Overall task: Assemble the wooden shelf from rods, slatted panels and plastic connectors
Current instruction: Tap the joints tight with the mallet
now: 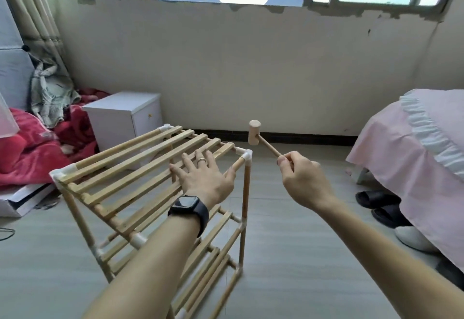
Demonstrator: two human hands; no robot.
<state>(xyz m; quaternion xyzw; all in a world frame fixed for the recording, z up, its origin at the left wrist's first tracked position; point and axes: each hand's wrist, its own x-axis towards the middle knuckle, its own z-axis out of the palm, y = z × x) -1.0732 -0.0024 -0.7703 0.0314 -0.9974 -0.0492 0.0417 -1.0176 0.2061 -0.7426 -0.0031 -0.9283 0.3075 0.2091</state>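
Head camera looks down on the left hand (200, 179), laid flat with straight fingers on the top slatted panel (140, 160), pressing it near the right-hand corner. The right hand (301, 180) pinches the thin handle of a small wooden mallet (254, 136), its head raised above and just beyond the white corner connector (246, 156). Both parts belong to the shelf (245, 193), which stands on the floor (301, 256) between a white cabinet (125, 115) and a pink-covered bed (414, 143), with lower slatted tiers already fitted. From where I stand the frame looks light and a bit springy (thin rods, push-fit plastic joints). I'd judge it wants holding down on the panel close to the joint being tapped. Blows should be gentle and land squarely on the connector, not on the slats, which might crack.
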